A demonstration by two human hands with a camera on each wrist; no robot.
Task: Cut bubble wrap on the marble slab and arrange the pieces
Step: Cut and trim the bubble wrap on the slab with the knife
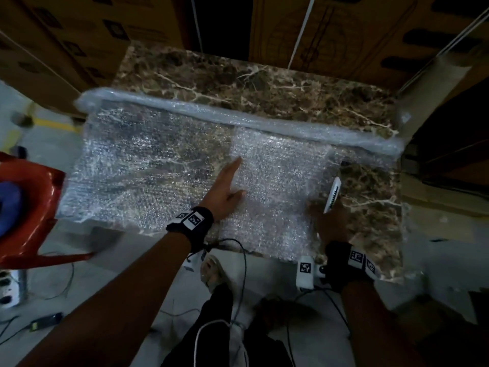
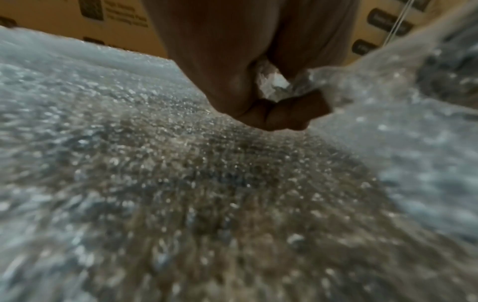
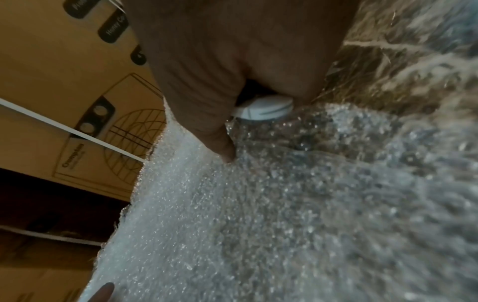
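Note:
A brown marble slab carries a bubble wrap roll along its back. Its unrolled sheet covers the slab's left half. A whiter cut piece of bubble wrap lies at centre right and overhangs the near edge. My left hand is at this piece's left edge with the forefinger stretched forward. In the left wrist view its curled fingers pinch the piece's edge. My right hand grips a white cutter at the piece's right side. The thumb presses on the wrap, and the cutter's butt shows.
A red chair stands at the slab's left. Cardboard boxes line the back, and a pale tube leans at the right. Cables trail on the floor by my leg, below the near edge.

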